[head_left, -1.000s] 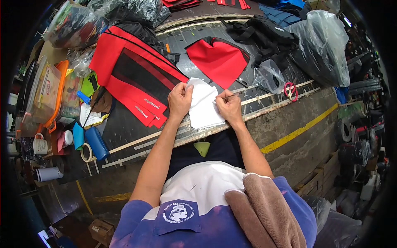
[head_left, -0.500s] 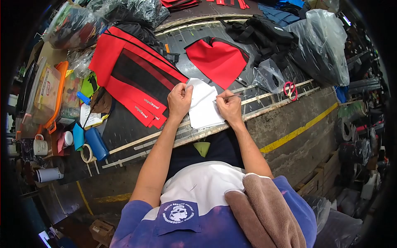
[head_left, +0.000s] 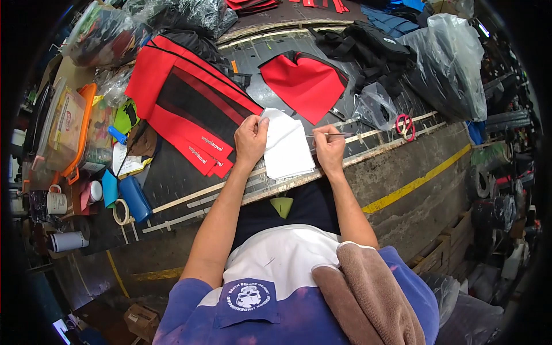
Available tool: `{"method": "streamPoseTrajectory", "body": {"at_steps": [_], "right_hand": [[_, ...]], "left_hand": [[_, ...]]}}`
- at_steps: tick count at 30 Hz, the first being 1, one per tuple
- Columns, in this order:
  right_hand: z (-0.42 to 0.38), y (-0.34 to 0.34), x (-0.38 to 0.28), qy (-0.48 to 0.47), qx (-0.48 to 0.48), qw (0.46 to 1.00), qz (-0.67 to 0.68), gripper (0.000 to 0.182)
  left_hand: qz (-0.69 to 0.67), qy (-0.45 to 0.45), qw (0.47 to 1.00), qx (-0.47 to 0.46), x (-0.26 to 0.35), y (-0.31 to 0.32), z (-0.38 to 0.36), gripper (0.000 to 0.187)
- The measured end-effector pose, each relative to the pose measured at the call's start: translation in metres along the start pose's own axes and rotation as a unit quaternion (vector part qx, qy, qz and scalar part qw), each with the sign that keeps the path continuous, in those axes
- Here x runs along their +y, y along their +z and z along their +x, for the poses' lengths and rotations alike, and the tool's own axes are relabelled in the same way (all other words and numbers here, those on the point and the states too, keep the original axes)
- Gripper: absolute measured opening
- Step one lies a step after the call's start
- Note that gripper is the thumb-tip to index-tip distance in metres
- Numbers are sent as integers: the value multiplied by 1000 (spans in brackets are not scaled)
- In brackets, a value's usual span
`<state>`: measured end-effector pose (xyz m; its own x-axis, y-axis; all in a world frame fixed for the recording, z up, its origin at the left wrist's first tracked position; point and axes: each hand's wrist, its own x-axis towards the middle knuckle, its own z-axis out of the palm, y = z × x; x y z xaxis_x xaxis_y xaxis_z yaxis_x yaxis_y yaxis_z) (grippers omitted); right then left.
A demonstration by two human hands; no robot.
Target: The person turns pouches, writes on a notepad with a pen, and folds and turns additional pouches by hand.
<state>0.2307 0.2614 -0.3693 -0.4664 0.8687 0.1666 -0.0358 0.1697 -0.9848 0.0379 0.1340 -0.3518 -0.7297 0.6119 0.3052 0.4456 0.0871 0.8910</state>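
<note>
A white folded sheet [head_left: 289, 150] lies near the front edge of the table. My left hand [head_left: 251, 142] is closed at its upper left edge, thumb and curled fingers pinching it. Just right of the sheet is my right hand [head_left: 329, 150], its fingers pinched around a slim, dark, pen-like tool [head_left: 347, 134] held roughly level. The tool's tip points left toward the sheet. Behind them lies a red fabric piece [head_left: 305, 86] with black trim. To the left, red and black fabric panels [head_left: 198, 103] with white lettering overlap in a stack.
Pink-handled scissors [head_left: 405, 127] and a clear plastic bag [head_left: 375, 106] lie to the right. A black bag [head_left: 374, 49] sits farther back. At left are a blue case [head_left: 134, 199], a tape roll [head_left: 121, 212], a mug [head_left: 56, 200] and an orange-rimmed bin [head_left: 85, 132].
My right hand has moved a little to the right, off the sheet's edge, with the tool still in its fingers. My left hand stays on the sheet.
</note>
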Motion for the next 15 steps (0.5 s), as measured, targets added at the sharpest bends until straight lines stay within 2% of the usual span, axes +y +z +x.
{"method": "streamPoseTrajectory", "body": {"at_steps": [4,7,15], "right_hand": [[-11,-2,-23,45,29,998,40,8],[-16,-5,-20,-1,-2,1000,-20,7],[-21,-3,-17,-2,-19,997,-79,9]], "left_hand": [[5,1,1000,-6,1,0,0,28],[6,9,1000,-6,0,1,1,29],[10,26,1000,-2,-4,0,2,30]]}}
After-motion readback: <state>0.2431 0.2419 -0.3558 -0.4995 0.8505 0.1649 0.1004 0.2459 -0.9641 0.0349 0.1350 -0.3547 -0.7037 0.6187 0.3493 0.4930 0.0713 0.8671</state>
